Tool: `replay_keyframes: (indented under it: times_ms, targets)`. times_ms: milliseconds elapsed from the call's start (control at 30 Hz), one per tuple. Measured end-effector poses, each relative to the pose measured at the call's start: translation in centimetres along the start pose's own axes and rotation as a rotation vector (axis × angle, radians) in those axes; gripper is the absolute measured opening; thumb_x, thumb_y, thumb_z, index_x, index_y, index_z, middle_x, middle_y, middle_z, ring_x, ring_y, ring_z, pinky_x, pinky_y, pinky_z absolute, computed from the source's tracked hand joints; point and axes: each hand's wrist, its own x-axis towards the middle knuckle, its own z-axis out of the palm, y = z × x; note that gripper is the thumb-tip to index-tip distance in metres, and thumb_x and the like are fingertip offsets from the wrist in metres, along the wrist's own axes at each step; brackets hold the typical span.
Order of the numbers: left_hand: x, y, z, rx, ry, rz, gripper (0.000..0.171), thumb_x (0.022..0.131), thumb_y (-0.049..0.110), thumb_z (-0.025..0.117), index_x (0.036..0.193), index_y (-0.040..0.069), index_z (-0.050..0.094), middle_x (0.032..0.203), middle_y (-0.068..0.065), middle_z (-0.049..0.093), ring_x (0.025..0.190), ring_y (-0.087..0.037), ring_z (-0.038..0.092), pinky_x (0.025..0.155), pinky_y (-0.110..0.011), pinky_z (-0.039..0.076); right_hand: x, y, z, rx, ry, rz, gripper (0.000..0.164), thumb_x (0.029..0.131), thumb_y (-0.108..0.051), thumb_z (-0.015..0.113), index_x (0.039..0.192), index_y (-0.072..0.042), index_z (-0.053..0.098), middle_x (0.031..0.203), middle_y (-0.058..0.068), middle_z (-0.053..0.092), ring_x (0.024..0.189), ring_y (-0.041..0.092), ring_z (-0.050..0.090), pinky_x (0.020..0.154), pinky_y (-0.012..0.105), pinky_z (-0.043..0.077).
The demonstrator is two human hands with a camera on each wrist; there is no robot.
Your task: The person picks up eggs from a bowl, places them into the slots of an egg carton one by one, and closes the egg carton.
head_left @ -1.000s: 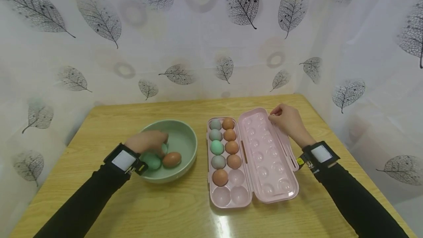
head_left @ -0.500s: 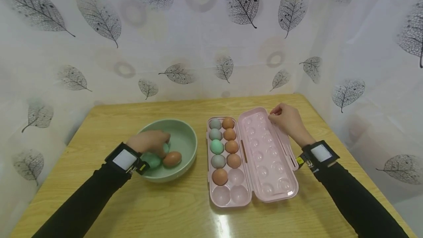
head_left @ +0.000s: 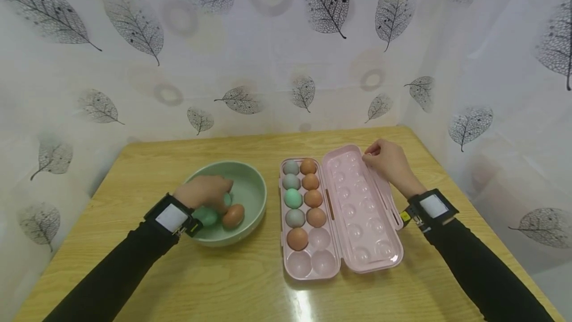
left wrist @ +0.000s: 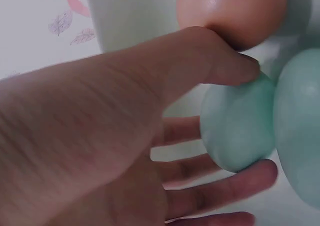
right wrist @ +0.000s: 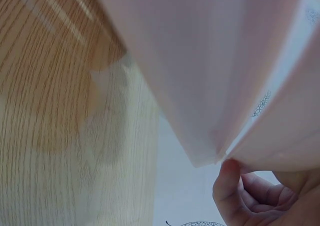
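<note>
My left hand (head_left: pixel 203 193) reaches down into a pale green bowl (head_left: pixel 250 190). In the left wrist view its thumb and fingers lie round a green egg (left wrist: pixel 237 128). A second green egg (left wrist: pixel 302 126) sits against that one, and a brown egg (left wrist: pixel 232 8) lies beside the thumb. To the right stands a pink egg box (head_left: pixel 332 272), its lid folded back to the right. Grey, green and brown eggs fill most of its cups; three cups at the near end hold none. My right hand (head_left: pixel 390 163) pinches the far corner of the lid (head_left: pixel 357 212) by thumb and fingers.
Bowl and egg box stand side by side on a wooden table (head_left: pixel 214 292). A white sheet (head_left: pixel 277 53) printed with leaves rises behind the table and along both sides.
My left hand has shifted slightly right inside the bowl, and the brown egg there has turned and tilted. The right hand and the egg box stay where they were.
</note>
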Motion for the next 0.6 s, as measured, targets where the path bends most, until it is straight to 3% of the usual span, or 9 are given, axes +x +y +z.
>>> replay_keyframes:
  times_ms: [367,600]
  targets:
    - [-0.7,0.7,-0.3,0.070,0.105,0.068,0.047,0.077,0.036,0.079,0.111,0.008,0.063,0.093,-0.003,0.059,0.082,-0.018,0.054,0.067,-0.031,0.048,-0.1,0.0,-0.1,0.005,0.007,-0.014,0.027,0.093,-0.017,0.063,0.109,0.004,0.064,0.105,0.023,0.065,0.089,0.030,0.061,0.067,0.026,0.047]
    - [-1.5,1.4,-1.6,0.064,0.166,0.058,0.058,0.078,0.032,0.080,0.125,0.003,0.061,0.109,-0.013,0.063,0.089,-0.021,0.060,0.073,-0.036,0.056,0.0,0.0,-0.1,0.005,-0.002,-0.010,0.027,0.093,-0.018,0.063,0.109,0.004,0.064,0.105,0.023,0.065,0.089,0.030,0.062,0.067,0.026,0.048]
